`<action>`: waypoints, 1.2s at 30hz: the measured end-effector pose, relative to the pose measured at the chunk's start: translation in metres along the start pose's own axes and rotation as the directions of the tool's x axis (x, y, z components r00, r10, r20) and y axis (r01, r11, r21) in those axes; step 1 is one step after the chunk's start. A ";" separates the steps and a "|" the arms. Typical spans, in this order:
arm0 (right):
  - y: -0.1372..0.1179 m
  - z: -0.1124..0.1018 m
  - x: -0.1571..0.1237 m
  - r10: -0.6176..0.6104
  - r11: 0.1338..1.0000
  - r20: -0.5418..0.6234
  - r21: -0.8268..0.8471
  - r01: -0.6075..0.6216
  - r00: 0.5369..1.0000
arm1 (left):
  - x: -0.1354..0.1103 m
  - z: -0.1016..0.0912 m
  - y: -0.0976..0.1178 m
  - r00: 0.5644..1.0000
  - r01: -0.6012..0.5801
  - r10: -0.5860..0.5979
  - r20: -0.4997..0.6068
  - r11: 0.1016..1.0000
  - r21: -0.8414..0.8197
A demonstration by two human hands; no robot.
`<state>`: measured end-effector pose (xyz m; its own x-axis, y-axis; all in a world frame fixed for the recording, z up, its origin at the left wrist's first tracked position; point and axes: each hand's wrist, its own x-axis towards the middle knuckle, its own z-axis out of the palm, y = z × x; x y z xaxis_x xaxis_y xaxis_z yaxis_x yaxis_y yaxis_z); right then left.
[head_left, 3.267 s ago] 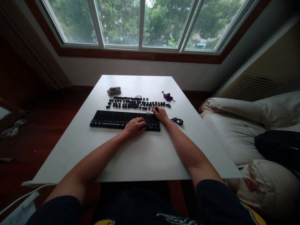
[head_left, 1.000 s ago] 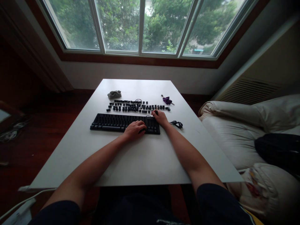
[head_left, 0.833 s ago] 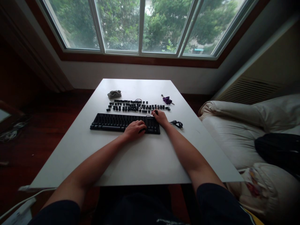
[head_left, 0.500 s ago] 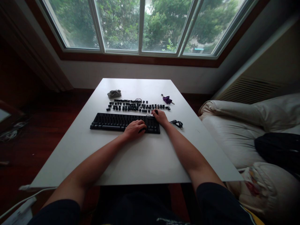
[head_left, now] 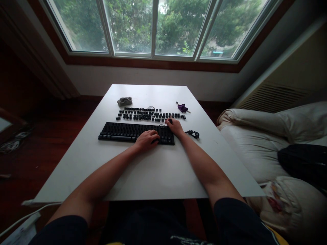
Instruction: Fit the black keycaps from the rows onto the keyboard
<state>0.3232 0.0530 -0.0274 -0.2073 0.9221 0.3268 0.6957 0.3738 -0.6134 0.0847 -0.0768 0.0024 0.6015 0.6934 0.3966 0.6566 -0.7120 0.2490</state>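
A black keyboard (head_left: 120, 131) lies on the white table. My left hand (head_left: 147, 139) rests over its front right part, fingers curled down onto it and thumb near the front edge. Beyond the keyboard's back right corner, my right hand (head_left: 174, 126) is closed, with a small dark thing showing at its fingertips; its kind is too small to tell. Loose black keycaps (head_left: 139, 116) stand in several rows behind the keyboard, the nearest ones close to my right fingers. A coiled black cable (head_left: 192, 134) lies right of my right wrist.
A crumpled grey cloth (head_left: 124, 101) lies at the table's back left. At the back right is a purple cloth (head_left: 182, 108) with a thin stick-like thing by it. The white table (head_left: 158, 177) ends below a window. A pale sofa (head_left: 245, 146) stands to the right.
The camera view has shifted very slightly. Both hands stay where they were, and the keyboard and keycaps look unmoved.
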 end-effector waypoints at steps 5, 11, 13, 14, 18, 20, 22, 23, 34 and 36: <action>-0.001 -0.001 0.000 0.012 1.000 0.008 -0.010 -0.012 1.000 | 0.000 -0.001 0.001 1.000 0.000 0.000 0.000 1.000 0.008; -0.003 -0.001 0.000 0.014 1.000 0.004 -0.008 -0.014 1.000 | 0.001 -0.003 0.002 1.000 0.001 -0.001 0.000 1.000 0.002; -0.004 -0.002 -0.001 0.023 1.000 0.006 -0.011 -0.023 1.000 | 0.001 -0.003 0.002 1.000 0.000 0.000 0.003 1.000 -0.001; -0.004 -0.002 -0.001 0.025 1.000 0.007 -0.012 -0.025 1.000 | 0.001 -0.003 0.002 1.000 0.000 0.000 0.004 1.000 -0.003; -0.005 -0.003 -0.001 0.021 1.000 0.006 -0.014 -0.021 1.000 | 0.001 -0.003 0.002 1.000 0.005 -0.005 0.003 1.000 -0.006; -0.004 -0.002 -0.001 0.026 0.999 0.011 -0.022 -0.025 1.000 | 0.001 -0.002 0.002 1.000 0.007 -0.007 0.003 1.000 -0.004; -0.003 -0.002 0.000 0.029 0.999 0.016 -0.031 -0.028 0.999 | 0.001 -0.002 0.002 1.000 0.008 -0.008 0.004 1.000 -0.002; -0.003 -0.001 0.000 0.026 0.999 0.016 -0.032 -0.026 1.000 | 0.001 -0.001 0.002 1.000 0.008 -0.008 0.005 1.000 -0.001; -0.002 -0.001 -0.001 0.008 1.000 0.006 -0.009 -0.008 1.000 | 0.000 0.000 0.001 1.000 0.004 -0.004 0.003 1.000 -0.004; -0.002 -0.001 -0.001 0.005 1.000 0.005 -0.008 -0.005 1.000 | 0.000 -0.001 0.001 1.000 0.005 -0.005 0.003 1.000 -0.003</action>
<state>0.3229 0.0515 -0.0255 -0.2076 0.9243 0.3203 0.7024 0.3688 -0.6088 0.0852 -0.0774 0.0034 0.5998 0.6970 0.3930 0.6577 -0.7092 0.2539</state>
